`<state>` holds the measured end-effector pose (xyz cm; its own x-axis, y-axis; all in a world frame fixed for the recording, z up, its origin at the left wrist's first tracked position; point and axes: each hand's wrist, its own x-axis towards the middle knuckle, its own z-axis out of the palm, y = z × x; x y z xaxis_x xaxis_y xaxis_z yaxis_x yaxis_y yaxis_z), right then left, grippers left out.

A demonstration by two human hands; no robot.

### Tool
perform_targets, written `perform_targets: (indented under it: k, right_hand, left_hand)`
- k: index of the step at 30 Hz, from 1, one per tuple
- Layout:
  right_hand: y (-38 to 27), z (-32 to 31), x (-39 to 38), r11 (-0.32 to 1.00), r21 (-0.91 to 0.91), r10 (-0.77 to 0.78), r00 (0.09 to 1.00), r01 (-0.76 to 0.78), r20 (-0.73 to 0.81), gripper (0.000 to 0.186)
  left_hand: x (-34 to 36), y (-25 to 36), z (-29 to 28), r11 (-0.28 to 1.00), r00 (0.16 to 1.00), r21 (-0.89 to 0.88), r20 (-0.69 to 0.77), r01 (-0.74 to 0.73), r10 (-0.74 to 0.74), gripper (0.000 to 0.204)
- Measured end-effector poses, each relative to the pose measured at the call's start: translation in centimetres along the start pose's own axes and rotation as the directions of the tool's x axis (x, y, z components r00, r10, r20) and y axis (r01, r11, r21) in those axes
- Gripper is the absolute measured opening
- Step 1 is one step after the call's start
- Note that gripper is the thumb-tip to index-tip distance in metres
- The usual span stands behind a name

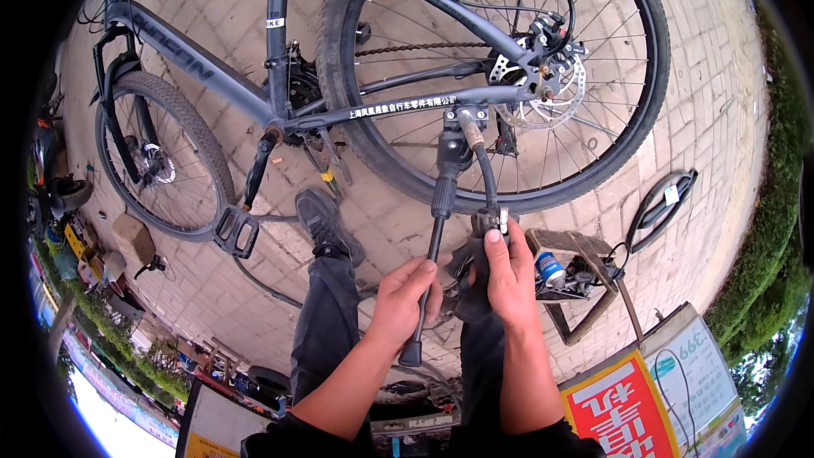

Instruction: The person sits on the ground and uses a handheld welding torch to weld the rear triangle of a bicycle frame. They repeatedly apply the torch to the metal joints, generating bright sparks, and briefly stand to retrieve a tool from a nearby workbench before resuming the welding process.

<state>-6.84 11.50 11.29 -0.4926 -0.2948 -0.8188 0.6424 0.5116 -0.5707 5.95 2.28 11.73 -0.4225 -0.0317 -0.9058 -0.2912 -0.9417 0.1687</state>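
Observation:
A dark grey bicycle [191,59] stretches across the upper view, with its rear wheel [657,76] at the right. A black kickstand [442,195] hangs from a bolted mount on the lower frame tube, and its rubber foot points toward me. My left hand [405,297] is closed round the kickstand's leg, above the foot. My right hand [511,280] grips a dark tool [480,276] whose kind I cannot make out. From it a curved dark rod with a rusty end [471,129] reaches to the kickstand mount. The right thumb lies beside a small pale part on the tool.
A worn stool-like crate [564,246] with a blue can [549,270] and metal parts stands right of my knee. Beyond lies a black bicycle saddle-like piece [664,210]. My shoe [326,222] is near the pedal [236,231]. A red-yellow sign [619,407] is near right.

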Motion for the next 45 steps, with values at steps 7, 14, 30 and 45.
perform_targets:
  k: [7,14,30,45]
  right_hand:
    - [0.2,0.5,0.7,1.000,0.028,0.009,1.000,-0.008,-0.029,0.047]
    - [-0.6,0.7,0.8,0.997,0.071,-0.002,0.999,0.005,-0.042,0.030]
    - [-0.4,1.3,1.1,0.952,0.292,0.089,0.996,-0.089,0.013,0.030]
    - [-0.1,2.2,0.6,0.920,0.383,0.088,0.996,-0.088,0.015,0.032]
  left_hand:
    - [0.1,-0.2,-0.1,0.999,1.000,-0.049,0.016,-0.002,0.003,0.033]
    - [0.1,0.1,0.2,0.999,1.000,-0.029,-0.015,0.018,-0.018,0.037]
    - [0.3,-0.3,-0.3,0.998,1.000,-0.065,0.015,0.013,-0.012,0.033]
    - [0.6,0.6,0.9,0.997,1.000,-0.075,0.007,-0.019,0.020,0.032]
